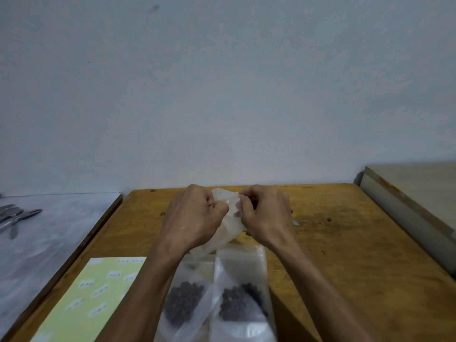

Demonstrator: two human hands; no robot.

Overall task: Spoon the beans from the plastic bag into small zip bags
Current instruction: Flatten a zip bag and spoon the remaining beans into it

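Observation:
Above the wooden table (pixel 345 255), my left hand (pixel 195 218) and my right hand (pixel 266 215) both pinch the top of a small clear zip bag (pixel 230 225), which hangs between them. Its lower part droops toward me. Near the front edge lie two clear zip bags holding dark beans, one on the left (pixel 183 302) and one on the right (pixel 240 299), partly overlapping. No spoon shows near my hands.
A pale green sticker sheet (pixel 96 297) with several white labels lies at the front left of the table. Metal cutlery (pixel 17 218) rests on a grey surface to the left. A light wooden board (pixel 414 193) stands at the right, against the white wall.

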